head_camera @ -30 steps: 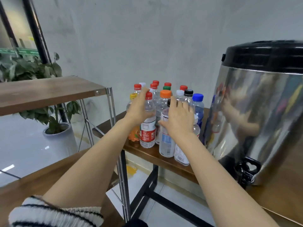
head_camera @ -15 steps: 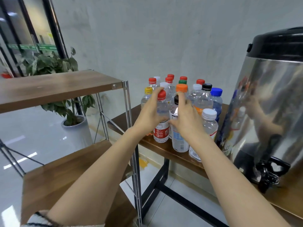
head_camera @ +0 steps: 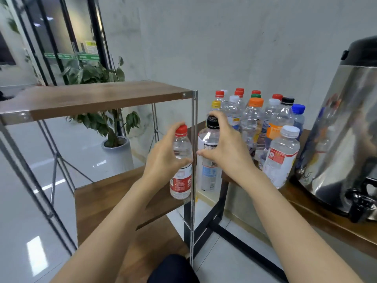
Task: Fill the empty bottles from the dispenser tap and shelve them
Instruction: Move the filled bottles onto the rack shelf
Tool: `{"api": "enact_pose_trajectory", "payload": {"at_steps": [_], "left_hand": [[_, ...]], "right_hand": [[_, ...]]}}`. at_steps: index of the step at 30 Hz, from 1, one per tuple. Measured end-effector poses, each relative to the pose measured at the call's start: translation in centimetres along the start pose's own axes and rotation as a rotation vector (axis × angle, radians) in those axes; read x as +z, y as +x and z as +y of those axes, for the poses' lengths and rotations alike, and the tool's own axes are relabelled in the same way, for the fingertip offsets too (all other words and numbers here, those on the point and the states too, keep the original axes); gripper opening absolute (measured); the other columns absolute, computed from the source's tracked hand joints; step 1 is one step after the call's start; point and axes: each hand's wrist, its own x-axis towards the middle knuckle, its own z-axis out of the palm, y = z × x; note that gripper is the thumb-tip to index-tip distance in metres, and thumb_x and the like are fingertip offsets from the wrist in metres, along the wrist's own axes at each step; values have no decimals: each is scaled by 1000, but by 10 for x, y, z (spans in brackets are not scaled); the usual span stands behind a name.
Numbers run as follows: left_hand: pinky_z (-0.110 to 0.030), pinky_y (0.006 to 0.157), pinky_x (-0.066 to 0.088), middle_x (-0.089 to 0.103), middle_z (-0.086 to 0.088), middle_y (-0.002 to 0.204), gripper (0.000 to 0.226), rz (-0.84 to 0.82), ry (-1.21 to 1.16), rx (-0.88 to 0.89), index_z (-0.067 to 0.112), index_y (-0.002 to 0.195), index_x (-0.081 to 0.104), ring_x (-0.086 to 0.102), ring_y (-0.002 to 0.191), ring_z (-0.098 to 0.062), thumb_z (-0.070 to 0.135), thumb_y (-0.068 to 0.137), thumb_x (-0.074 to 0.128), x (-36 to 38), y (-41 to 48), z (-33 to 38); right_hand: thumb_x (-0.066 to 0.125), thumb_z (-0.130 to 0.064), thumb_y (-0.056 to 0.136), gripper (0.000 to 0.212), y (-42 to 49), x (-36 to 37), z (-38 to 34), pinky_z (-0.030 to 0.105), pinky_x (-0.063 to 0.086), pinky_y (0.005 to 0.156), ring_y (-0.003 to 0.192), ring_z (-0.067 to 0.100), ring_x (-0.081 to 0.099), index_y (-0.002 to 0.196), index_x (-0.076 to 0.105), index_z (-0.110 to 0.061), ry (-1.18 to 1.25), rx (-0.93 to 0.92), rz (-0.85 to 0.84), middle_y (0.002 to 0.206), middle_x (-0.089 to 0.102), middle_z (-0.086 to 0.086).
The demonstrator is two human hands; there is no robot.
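Lifted two bottles out of the cluster since the earlier frames, where both hands only reached in among the caps, and carried them left toward the shelf rack [head_camera: 98, 99]. Gripping the red-capped bottle [head_camera: 180, 180] in the left hand [head_camera: 163, 158], fingers and thumb curled round its clear upper half, with the red label showing below the hand. Gripping the black-capped bottle [head_camera: 209, 174] in the right hand [head_camera: 226, 150], fingers wrapped over its neck and shoulder, thumb pointing left. Holding both upright and off any surface, one on each side of the rack's metal post [head_camera: 192, 211]: the red-capped one just left of it, above the corner of the lower shelf [head_camera: 106, 197], the black-capped one just right of it, in front of the table's near end. Cannot tell whether either holds water. Left the remaining bottles [head_camera: 253, 119] standing on the wooden table [head_camera: 330, 221], packed close together under red, orange, yellow, green, white, black and blue caps, with a white-capped bottle [head_camera: 282, 160] nearest the front. Can see, at the right of those, the steel dispenser [head_camera: 346, 129] with its black lid, and the black tap [head_camera: 362, 203] low on its front. Can also make out a potted plant [head_camera: 102, 78] in a pale pot behind the shelf rack.
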Motion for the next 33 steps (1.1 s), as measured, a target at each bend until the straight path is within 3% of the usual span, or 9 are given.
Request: {"api": "enact_pose_trajectory", "payload": {"at_steps": [5,10,13,17,22,26,29,33], "left_hand": [[-26,82,50,58,4,134,94,117,93,-117,35,146,32,59,111,-14,13,73,86,-42,-22,-35],[-45,93,54,57,4,139,90,224,174,-280,36,146,31,58,120,-22,24,75,85,-71,-21,-74],[-38,87,52,59,3,134,86,304,232,-335,36,142,34,59,116,-23,24,74,85,-83,-14,-102],[-37,89,48,58,-6,134,86,388,323,-400,25,144,36,58,119,-28,15,74,84,-94,-6,-141],[-40,83,51,54,-5,136,89,476,390,-593,37,147,28,59,115,-28,11,79,79,-105,-5,-194],[-36,86,48,52,-1,140,85,566,413,-629,33,147,32,54,120,-25,4,80,76,-107,-7,-223],[-29,81,42,51,0,140,85,597,418,-650,32,147,32,53,119,-24,0,80,74,-106,-2,-238],[-28,77,42,52,-1,138,86,617,409,-663,33,147,31,55,116,-24,-2,80,72,-107,5,-254]], "right_hand": [[87,-22,71,94,4,57,-28,42,54,93,118,21,57,141,25,-36,101,-66,-110,136,55,1],[87,-23,71,93,33,122,-47,39,53,94,119,21,58,142,28,-34,223,-115,-211,135,57,1],[86,-23,72,92,56,161,-54,45,52,95,121,22,56,143,28,-34,280,-137,-284,137,55,0],[82,-17,77,81,84,205,-62,34,46,93,121,19,55,140,33,-30,354,-169,-373,136,54,-3],[85,-16,73,83,114,261,-77,41,53,93,111,22,63,137,32,-23,328,-277,-383,129,60,3],[84,-18,75,84,129,301,-83,39,51,90,113,27,60,139,31,-18,315,-313,-393,133,56,9],[83,-18,75,83,133,327,-82,41,52,92,113,27,60,139,29,-21,324,-289,-417,133,55,8],[85,-17,73,83,131,356,-76,43,54,90,110,26,60,136,30,-24,376,-250,-440,129,54,7]]}}
